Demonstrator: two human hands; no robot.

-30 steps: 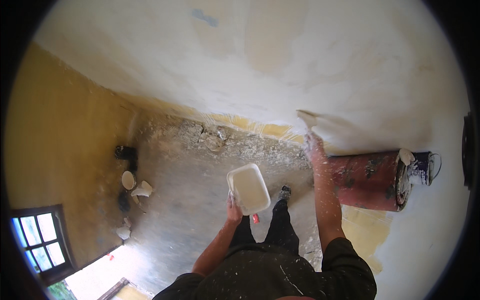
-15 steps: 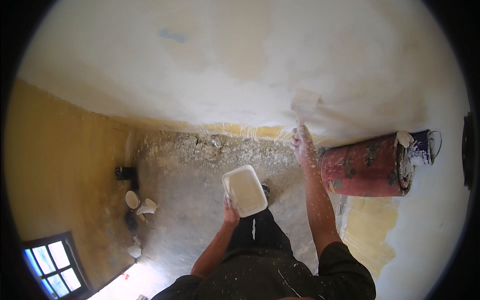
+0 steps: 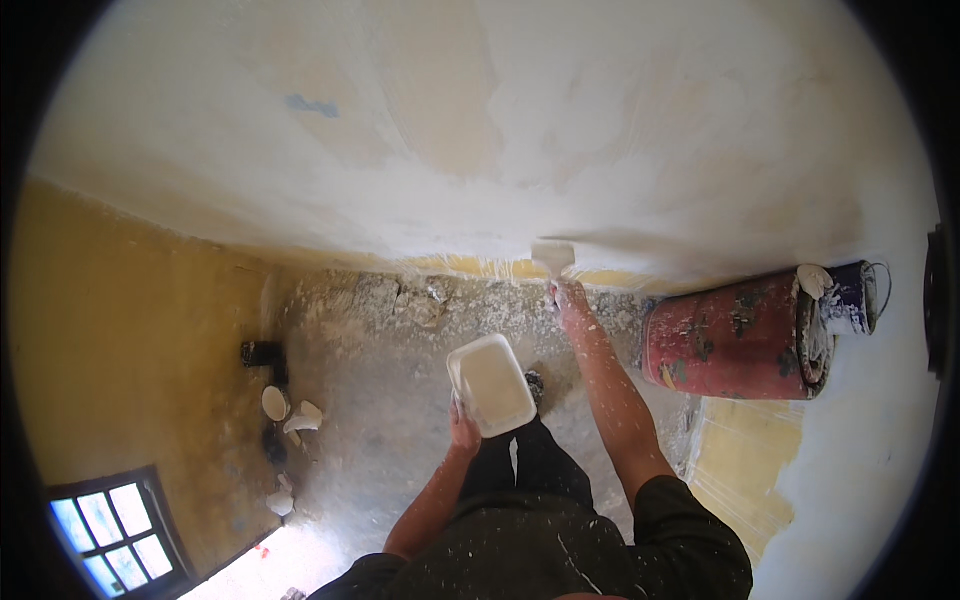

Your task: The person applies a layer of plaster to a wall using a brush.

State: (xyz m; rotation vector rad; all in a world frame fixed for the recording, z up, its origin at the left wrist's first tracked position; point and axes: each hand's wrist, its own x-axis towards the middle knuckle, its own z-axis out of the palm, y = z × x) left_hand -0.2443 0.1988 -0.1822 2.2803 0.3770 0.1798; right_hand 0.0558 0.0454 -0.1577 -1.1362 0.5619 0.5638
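My left hand (image 3: 462, 428) grips the side of a white rectangular tub (image 3: 497, 385) with a pale, creamy substance inside, held over my legs. My right hand (image 3: 563, 300), speckled with white, is closed on the handle of a pale, wide brush (image 3: 553, 257). The brush is at the lower part of the wall (image 3: 480, 190) ahead, which has a patchy white coating and a streaky yellow band along its bottom. A shadow runs rightward from the brush across the wall.
A battered red drum (image 3: 728, 335) and a dark pail (image 3: 848, 312) are at the right. By the yellow left wall (image 3: 130, 330) lie dark and white containers (image 3: 275, 403) and scraps. The floor (image 3: 370, 390) is rough and dusty. A window (image 3: 110, 535) and bright doorway are lower left.
My right hand with the brush has moved left, and the brush has come down from higher on the wall since half a second ago. The view has shifted slightly.
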